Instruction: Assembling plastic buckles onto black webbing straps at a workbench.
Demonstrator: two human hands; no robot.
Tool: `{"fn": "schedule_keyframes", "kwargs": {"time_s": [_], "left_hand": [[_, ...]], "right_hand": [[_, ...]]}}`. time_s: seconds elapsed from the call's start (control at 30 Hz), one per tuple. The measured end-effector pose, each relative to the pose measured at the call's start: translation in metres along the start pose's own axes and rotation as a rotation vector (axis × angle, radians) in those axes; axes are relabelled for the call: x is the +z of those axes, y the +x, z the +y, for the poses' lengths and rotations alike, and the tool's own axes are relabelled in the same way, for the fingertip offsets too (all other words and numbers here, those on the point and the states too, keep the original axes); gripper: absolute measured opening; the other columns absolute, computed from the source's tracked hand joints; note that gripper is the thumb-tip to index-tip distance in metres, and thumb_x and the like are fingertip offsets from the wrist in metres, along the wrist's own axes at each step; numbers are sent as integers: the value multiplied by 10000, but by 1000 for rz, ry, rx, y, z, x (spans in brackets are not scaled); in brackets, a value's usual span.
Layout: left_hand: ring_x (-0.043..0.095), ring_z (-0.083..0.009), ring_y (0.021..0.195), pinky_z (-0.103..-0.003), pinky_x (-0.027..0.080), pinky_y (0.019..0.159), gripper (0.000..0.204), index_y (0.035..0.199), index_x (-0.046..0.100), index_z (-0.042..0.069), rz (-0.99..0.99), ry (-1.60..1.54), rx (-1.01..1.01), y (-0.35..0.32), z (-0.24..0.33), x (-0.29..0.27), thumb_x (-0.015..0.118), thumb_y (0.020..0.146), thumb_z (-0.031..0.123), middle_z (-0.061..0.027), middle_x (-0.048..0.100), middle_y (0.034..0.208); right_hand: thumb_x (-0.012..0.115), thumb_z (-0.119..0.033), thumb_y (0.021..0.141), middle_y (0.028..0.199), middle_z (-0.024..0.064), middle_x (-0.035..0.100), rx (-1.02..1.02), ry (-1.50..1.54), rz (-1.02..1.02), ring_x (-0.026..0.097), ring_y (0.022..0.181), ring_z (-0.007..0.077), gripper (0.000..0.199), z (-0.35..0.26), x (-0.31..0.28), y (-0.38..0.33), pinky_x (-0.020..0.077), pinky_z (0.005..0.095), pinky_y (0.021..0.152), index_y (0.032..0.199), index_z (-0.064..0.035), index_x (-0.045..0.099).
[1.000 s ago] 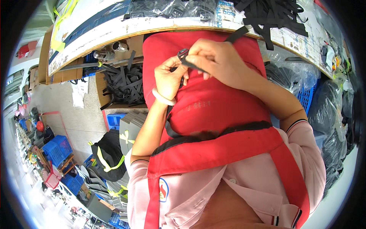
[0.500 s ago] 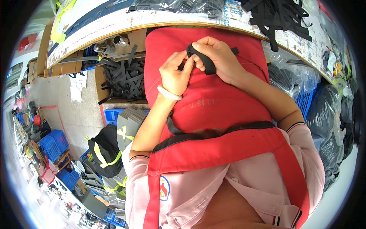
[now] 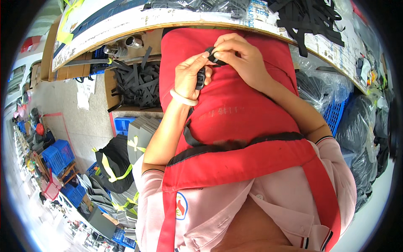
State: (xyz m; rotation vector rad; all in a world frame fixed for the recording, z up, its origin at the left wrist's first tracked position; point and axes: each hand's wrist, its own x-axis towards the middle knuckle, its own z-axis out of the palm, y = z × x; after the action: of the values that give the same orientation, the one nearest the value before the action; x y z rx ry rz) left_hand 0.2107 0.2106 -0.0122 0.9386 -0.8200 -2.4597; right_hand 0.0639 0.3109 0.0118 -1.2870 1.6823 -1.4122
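Cluttered workshop space surrounds a curved wooden desk (image 3: 168,21), against whose near edge a red padded vest (image 3: 235,109) lies, reaching back over the person's lap. At the vest's upper middle, both hands meet on a black webbing strap (image 3: 215,56) with a small black plastic buckle (image 3: 200,79): the left hand (image 3: 189,77) pinches the buckle, the right hand (image 3: 241,59) has its grip closed on the strap loop. Webbing looks light, limp and woven, best held near the stiff buckle; the vest seems soft and bulky. Left of the vest, cut black strips (image 3: 138,82) fill a cardboard box.
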Motion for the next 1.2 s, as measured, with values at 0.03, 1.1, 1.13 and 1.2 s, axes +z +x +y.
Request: {"fn": "schedule_keyframes", "kwargs": {"time_s": [0.03, 1.1, 1.13, 1.2], "left_hand": [[541, -121, 484, -217, 411, 391, 177, 936, 663, -53, -19, 63, 61, 0, 1, 2, 632, 899, 117, -106, 654, 746], [522, -107, 598, -214, 436, 492, 267, 1109, 577, -3, 337, 228, 485, -92, 109, -146, 527, 967, 218, -75, 604, 780], [573, -122, 698, -219, 472, 542, 280, 1103, 579, 1, 419, 6, 527, -91, 108, -181, 509, 977, 241, -95, 627, 879], [606, -182, 892, -264, 542, 674, 284, 1074, 587, 7, 406, -113, 385, -88, 100, -210, 508, 976, 262, -127, 617, 1055]], "right_hand": [[620, -163, 905, 818, -8, 608, 20, 182, 21, 557, 698, 54, 156, -14, -1, -2, 439, 184, 625, 993, -36, 644], [624, -136, 847, 970, 72, 623, -132, -723, 147, 582, 935, 242, 172, 22, -117, 14, 469, 337, 839, 1015, -97, 636], [636, -141, 823, 1024, 83, 612, -192, -903, 183, 549, 1035, 285, 181, 25, -140, 17, 441, 375, 908, 1003, -117, 645], [650, -132, 793, 1022, 62, 613, -127, -1201, 198, 534, 1057, 279, 205, 35, -170, 18, 427, 376, 926, 997, -112, 646]]}}
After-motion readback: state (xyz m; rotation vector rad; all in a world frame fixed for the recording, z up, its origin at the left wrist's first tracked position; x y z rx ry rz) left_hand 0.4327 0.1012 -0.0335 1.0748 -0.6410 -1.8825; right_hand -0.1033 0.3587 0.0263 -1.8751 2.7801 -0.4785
